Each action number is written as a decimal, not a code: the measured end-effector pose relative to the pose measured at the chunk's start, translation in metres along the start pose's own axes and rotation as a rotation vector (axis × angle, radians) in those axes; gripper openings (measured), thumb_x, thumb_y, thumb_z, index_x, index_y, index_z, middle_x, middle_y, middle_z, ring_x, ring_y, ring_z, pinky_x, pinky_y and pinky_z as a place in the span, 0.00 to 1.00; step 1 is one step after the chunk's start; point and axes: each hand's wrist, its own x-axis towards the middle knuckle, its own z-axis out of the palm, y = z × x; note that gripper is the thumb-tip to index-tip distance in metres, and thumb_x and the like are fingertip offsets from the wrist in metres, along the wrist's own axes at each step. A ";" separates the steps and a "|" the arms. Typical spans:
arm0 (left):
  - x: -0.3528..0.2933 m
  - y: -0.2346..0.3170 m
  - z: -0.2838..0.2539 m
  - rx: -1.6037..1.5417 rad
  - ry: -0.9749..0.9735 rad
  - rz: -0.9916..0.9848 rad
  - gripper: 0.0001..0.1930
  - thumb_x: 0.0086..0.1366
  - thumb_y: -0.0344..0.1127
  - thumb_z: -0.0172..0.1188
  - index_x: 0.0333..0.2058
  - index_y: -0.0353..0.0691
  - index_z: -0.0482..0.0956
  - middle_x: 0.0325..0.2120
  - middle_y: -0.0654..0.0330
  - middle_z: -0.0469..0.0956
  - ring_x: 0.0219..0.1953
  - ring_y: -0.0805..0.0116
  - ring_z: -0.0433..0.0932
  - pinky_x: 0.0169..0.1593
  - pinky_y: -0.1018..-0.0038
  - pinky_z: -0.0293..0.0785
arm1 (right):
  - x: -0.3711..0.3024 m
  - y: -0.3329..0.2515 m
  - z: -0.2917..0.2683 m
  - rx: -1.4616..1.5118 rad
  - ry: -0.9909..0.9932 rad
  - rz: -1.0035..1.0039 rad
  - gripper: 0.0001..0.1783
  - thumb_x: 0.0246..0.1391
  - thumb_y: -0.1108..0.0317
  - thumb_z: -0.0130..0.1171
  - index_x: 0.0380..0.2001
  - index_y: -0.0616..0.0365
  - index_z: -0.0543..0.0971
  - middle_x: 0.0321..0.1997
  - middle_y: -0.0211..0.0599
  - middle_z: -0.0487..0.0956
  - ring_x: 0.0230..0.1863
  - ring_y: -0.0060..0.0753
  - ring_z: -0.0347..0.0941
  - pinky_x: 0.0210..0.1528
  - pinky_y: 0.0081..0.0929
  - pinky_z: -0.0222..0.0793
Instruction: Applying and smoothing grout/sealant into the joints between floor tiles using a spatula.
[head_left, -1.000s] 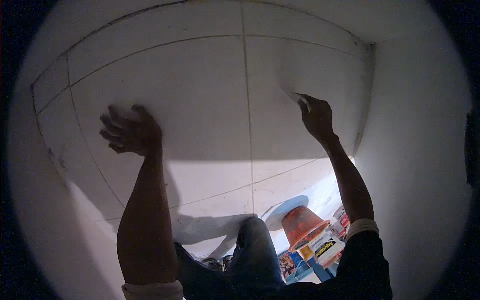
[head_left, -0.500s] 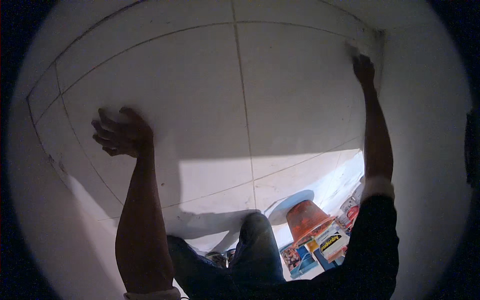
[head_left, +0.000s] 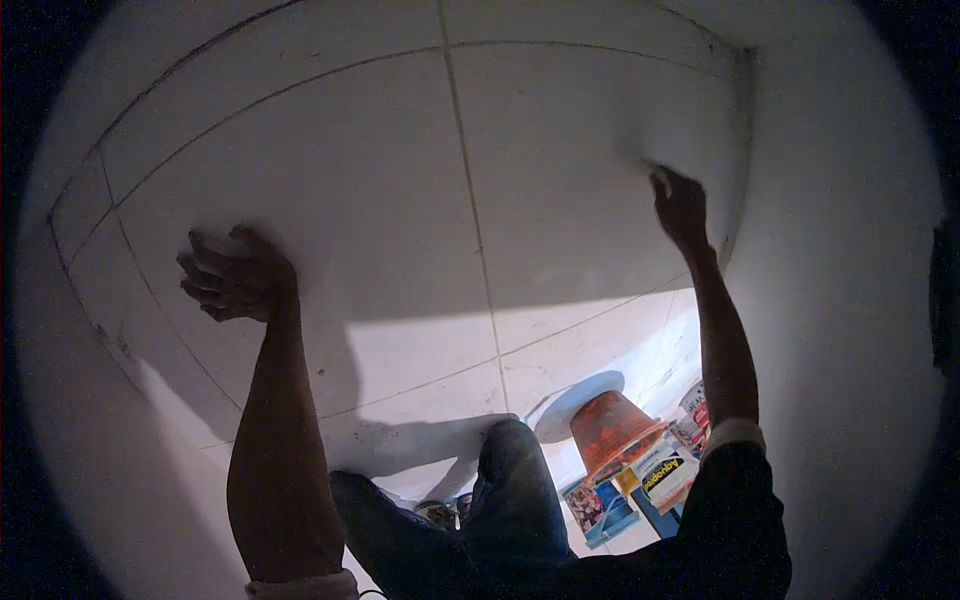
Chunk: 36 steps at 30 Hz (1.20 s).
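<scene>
Tiled surface: pale, large-format tiles with thin dark joints, shadowed above and brightly lit lower down; I cannot tell whether it is floor or wall.
White wall: one, at right, meeting the tiles along a bent corner.
Left hand: spread fingers, nothing held, laid against the tiles at left – it looks like a brace.
Right hand: fingers closed in a pinch, near the right-hand corner of the tiles.
Thin pale object: one, gripped in the right fingers; its far end is blurred, so its kind and its contact with the tiles cannot be made out.
Step in hand: by my reading, the right hand is working over the tiles with the thin object while the left steadies the body.
Next move: it would call for a firm pinch, a shallow angle and a planted left palm – the blurred tip deserves care near the corner.
Count, hands and legs: two hands, two legs in jeans, two shoes partly visible between them.
Count, supplies: one orange bucket, one white packet with a black-and-yellow label, one blue item with a printed picture, at least one red-and-white container; overlap hides any more.
</scene>
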 end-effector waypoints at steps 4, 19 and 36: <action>-0.001 -0.001 -0.001 -0.045 -0.019 -0.011 0.32 0.66 0.62 0.53 0.64 0.56 0.66 0.64 0.52 0.64 0.60 0.40 0.66 0.51 0.41 0.69 | -0.001 0.026 -0.011 -0.484 0.118 0.153 0.12 0.60 0.66 0.54 0.44 0.56 0.82 0.40 0.47 0.84 0.38 0.52 0.79 0.42 0.47 0.74; -0.004 -0.002 0.007 -0.069 0.061 0.014 0.29 0.65 0.61 0.54 0.60 0.54 0.70 0.61 0.52 0.67 0.59 0.42 0.67 0.50 0.39 0.68 | -0.125 -0.016 -0.006 -0.406 0.107 0.539 0.13 0.63 0.62 0.52 0.39 0.58 0.81 0.33 0.48 0.82 0.34 0.56 0.78 0.38 0.49 0.73; -0.008 0.003 0.012 -0.024 0.053 -0.033 0.33 0.64 0.62 0.54 0.63 0.53 0.67 0.63 0.53 0.64 0.61 0.40 0.65 0.49 0.40 0.67 | -0.196 -0.127 0.015 -0.235 0.012 0.631 0.13 0.63 0.68 0.53 0.45 0.60 0.82 0.39 0.48 0.84 0.37 0.50 0.81 0.40 0.40 0.76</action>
